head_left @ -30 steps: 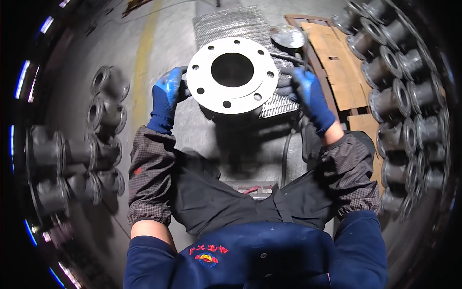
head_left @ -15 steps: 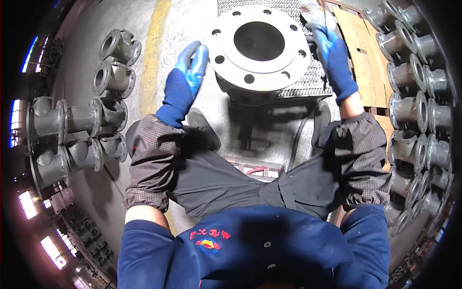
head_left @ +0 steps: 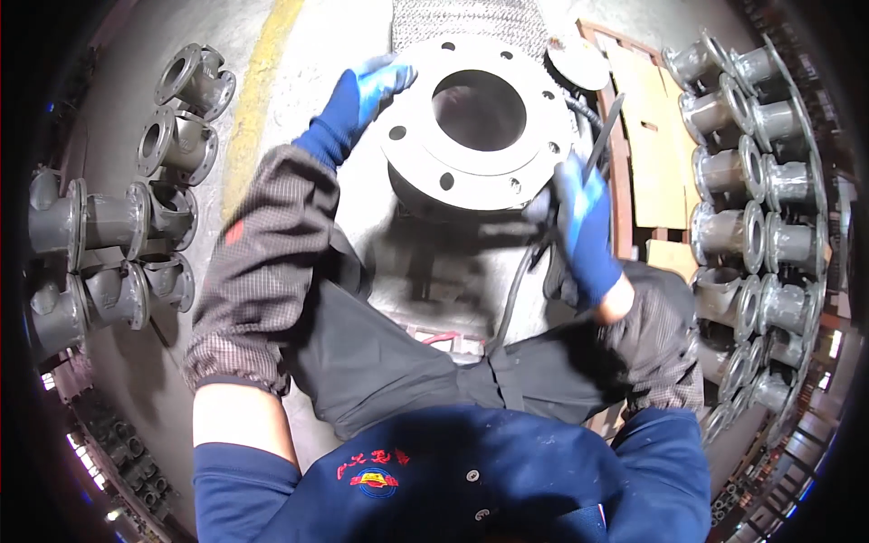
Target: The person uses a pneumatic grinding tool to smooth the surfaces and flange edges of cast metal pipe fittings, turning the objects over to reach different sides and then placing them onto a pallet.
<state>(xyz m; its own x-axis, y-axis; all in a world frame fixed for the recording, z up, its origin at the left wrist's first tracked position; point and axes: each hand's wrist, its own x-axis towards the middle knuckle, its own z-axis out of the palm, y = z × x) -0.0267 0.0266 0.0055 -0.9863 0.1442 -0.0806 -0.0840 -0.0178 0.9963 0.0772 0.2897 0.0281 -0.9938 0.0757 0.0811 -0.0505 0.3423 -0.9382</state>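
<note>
A grey flanged pipe fitting stands before me, its round face with bolt holes tilted up toward me. My left hand, in a blue coated glove, is closed on the upper left rim, fingertips over the edge. My right hand, gloved alike, is at the lower right rim. A dark slender bar sticks up from between its thumb and fingers; its lower end is hidden and its kind unclear. A ridged metal plate lies behind the fitting.
Rows of grey flanged valve bodies line the right, and more valve bodies stand at left. A wooden pallet with board lies right of the fitting, near a round pale disc. A dark cable runs along the floor.
My left hand has moved from beside the fitting onto its rim. My right hand has come down and toward me, with the dark bar now plainly showing. The fitting appears lower and tilted differently.
</note>
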